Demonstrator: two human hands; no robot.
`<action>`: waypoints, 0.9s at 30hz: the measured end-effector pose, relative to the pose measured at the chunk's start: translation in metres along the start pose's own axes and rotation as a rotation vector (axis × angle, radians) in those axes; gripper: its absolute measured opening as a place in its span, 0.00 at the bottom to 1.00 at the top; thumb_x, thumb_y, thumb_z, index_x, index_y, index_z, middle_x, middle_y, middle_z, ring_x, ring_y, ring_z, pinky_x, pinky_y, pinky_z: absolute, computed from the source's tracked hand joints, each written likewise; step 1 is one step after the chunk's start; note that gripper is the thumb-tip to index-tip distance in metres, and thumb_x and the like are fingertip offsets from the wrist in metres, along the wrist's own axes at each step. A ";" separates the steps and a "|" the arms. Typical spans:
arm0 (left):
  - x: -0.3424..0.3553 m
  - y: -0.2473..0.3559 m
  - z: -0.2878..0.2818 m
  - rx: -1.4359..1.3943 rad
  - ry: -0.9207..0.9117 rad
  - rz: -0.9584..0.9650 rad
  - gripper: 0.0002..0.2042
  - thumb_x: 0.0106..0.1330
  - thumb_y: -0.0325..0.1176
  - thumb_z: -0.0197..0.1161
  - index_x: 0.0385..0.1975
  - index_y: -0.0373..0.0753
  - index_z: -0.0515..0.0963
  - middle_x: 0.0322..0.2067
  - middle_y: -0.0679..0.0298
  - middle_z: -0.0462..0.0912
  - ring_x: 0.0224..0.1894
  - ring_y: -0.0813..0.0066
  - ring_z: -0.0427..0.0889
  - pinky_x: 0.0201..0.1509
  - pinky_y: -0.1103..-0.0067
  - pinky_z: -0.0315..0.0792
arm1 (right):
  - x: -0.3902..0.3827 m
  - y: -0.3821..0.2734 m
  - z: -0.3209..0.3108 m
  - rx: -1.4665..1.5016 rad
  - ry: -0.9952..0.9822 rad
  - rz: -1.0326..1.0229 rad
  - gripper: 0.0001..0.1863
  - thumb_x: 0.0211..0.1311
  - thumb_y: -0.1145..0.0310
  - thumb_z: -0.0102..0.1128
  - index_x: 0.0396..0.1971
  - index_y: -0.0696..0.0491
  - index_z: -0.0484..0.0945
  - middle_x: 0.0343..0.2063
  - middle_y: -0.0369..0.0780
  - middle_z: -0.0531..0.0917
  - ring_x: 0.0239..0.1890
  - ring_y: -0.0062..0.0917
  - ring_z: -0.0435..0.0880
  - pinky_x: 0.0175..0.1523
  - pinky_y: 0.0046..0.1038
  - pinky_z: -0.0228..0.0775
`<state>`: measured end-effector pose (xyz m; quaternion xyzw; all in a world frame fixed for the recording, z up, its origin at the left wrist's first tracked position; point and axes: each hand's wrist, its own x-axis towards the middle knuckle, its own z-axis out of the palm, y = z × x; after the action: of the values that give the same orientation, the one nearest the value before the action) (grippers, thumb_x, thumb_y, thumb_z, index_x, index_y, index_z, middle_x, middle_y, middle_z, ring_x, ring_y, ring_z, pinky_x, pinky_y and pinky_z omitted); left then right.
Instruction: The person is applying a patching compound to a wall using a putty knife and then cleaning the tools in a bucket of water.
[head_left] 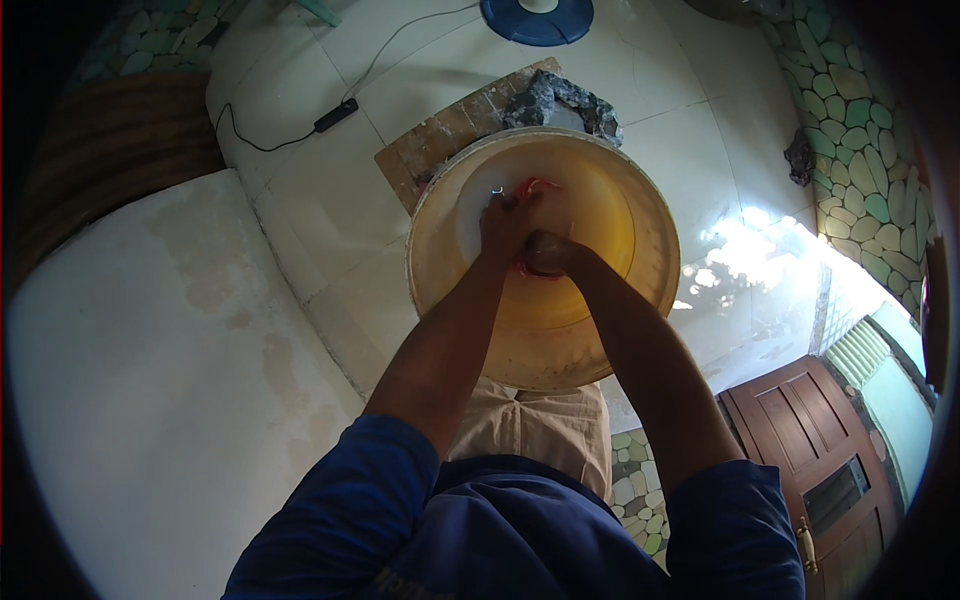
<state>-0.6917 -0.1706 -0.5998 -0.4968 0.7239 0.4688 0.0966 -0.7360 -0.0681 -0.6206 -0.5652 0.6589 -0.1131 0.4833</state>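
Pale tiled floor [330, 190], perhaps damp.

Dim scene, sun glare right, dark fisheye rim.

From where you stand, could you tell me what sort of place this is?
Probably a home washing spot, perhaps a tiled porch. Both hands work a red cloth in a yellow basin on a pale tiled floor, with a pebble-faced wall and a wooden door nearby.
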 end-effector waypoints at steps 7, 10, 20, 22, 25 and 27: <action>0.002 0.006 0.011 0.083 0.037 -0.038 0.41 0.47 0.60 0.65 0.45 0.22 0.70 0.43 0.40 0.76 0.47 0.51 0.77 0.48 0.66 0.71 | -0.020 0.035 -0.002 0.668 0.523 0.450 0.14 0.58 0.62 0.54 0.32 0.58 0.80 0.31 0.46 0.82 0.35 0.34 0.82 0.43 0.32 0.71; 0.002 -0.006 -0.017 0.314 0.118 -0.070 0.39 0.45 0.60 0.66 0.45 0.28 0.69 0.47 0.41 0.74 0.49 0.48 0.75 0.52 0.62 0.69 | 0.017 0.042 0.024 0.523 0.769 0.594 0.21 0.53 0.57 0.59 0.42 0.57 0.77 0.39 0.49 0.80 0.44 0.37 0.79 0.50 0.34 0.70; -0.040 0.017 0.020 0.322 0.226 0.256 0.37 0.42 0.55 0.71 0.47 0.38 0.67 0.41 0.52 0.70 0.46 0.49 0.72 0.52 0.61 0.67 | 0.003 0.057 0.075 1.028 0.410 0.527 0.26 0.61 0.55 0.54 0.53 0.57 0.71 0.49 0.48 0.77 0.54 0.34 0.74 0.59 0.35 0.64; -0.037 0.025 0.030 0.205 0.101 0.229 0.36 0.41 0.55 0.72 0.46 0.38 0.68 0.40 0.53 0.74 0.44 0.51 0.75 0.48 0.62 0.70 | -0.020 0.063 0.064 1.392 0.373 0.577 0.23 0.64 0.58 0.49 0.54 0.56 0.70 0.49 0.45 0.76 0.52 0.31 0.75 0.55 0.33 0.67; 0.003 -0.015 0.004 -0.198 0.082 -0.052 0.32 0.44 0.54 0.71 0.46 0.41 0.71 0.38 0.54 0.78 0.41 0.58 0.78 0.44 0.63 0.73 | -0.020 0.019 0.014 1.791 0.358 0.548 0.22 0.66 0.60 0.45 0.54 0.57 0.68 0.49 0.43 0.76 0.48 0.28 0.77 0.48 0.30 0.72; 0.011 -0.009 0.004 -0.338 -0.138 -0.177 0.27 0.50 0.52 0.68 0.45 0.42 0.73 0.38 0.57 0.79 0.39 0.62 0.80 0.43 0.65 0.75 | -0.024 0.035 0.017 1.819 0.478 0.595 0.22 0.65 0.60 0.46 0.54 0.57 0.68 0.49 0.44 0.76 0.46 0.28 0.78 0.45 0.30 0.74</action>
<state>-0.6913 -0.1748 -0.6138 -0.5344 0.5801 0.6062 0.1021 -0.7477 -0.0284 -0.6414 0.2485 0.5162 -0.5618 0.5968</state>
